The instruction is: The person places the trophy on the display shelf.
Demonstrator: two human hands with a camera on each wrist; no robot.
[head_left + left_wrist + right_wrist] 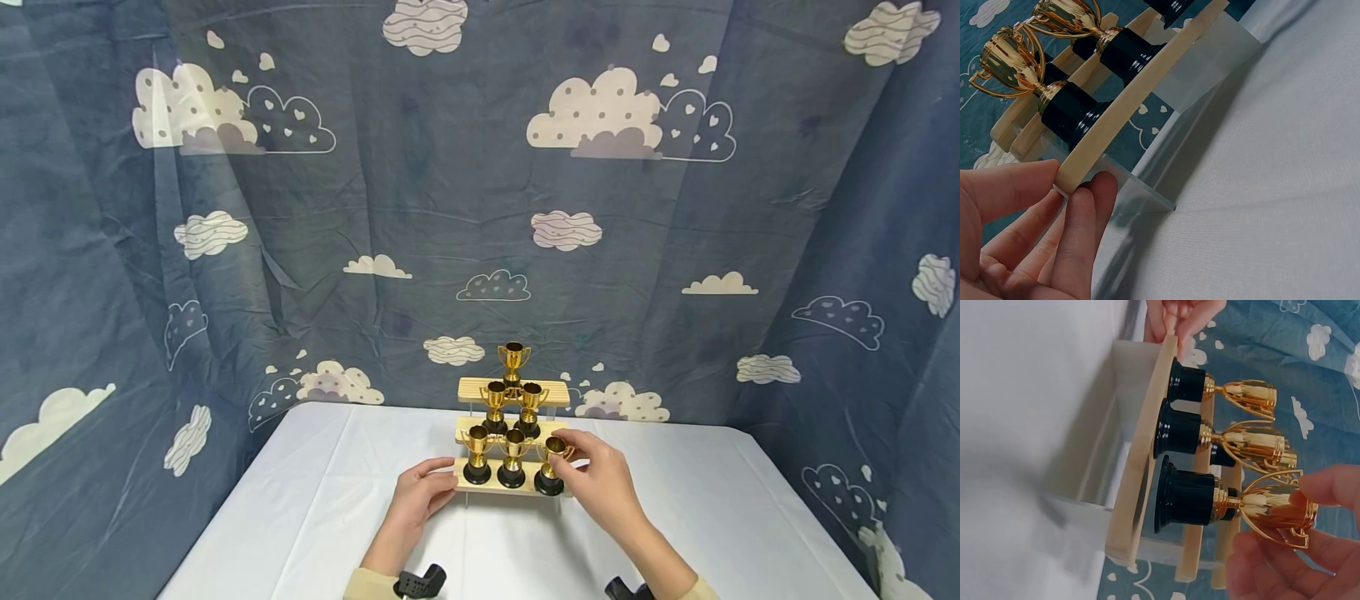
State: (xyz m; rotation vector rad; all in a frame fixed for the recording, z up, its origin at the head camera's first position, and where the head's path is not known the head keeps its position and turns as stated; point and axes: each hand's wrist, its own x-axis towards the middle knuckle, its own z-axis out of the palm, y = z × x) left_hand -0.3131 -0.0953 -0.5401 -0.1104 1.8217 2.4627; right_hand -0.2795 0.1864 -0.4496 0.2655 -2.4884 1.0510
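Note:
A three-tier wooden display stand [517, 489] with clear side panels bears small gold trophy cups on black bases. On its front step, my right hand [603, 483] pinches the rightmost trophy [1266, 506] by its gold cup, between thumb and fingers. In the right wrist view that trophy's base appears slightly off the wood. My left hand [420, 500] grips the left end of the front step, thumb and fingers on the board's edge [1072, 178]. Beside the held trophy stand a middle trophy [512, 458] and a left trophy [477, 454], both upright.
Two trophies stand on the middle step, a left one [495, 408] and a right one [529, 410]. A single trophy [513, 363] tops the highest step. Under the stand lies a white-covered table [337, 475]. A dark blue curtain with clouds [465, 192] hangs behind and at both sides.

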